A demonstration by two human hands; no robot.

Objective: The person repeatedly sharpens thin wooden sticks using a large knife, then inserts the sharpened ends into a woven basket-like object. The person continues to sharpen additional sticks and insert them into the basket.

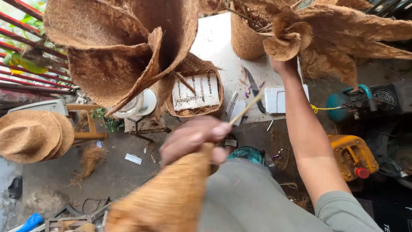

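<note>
Left hand (195,139) has its fingers clamped on a coir cone (165,199) and thin stick (246,108) held low over the lap; a looser pinch could let the stick slide out. Right hand (284,65) grips a curled coir flower (286,39) near the tabletop's (214,41) far edge, and tugging could tear its brittle fibre.

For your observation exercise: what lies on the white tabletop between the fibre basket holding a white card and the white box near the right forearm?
In the head view, between basket and box lie a dark knife and small metal tools, crossed by a thin stick.
</note>
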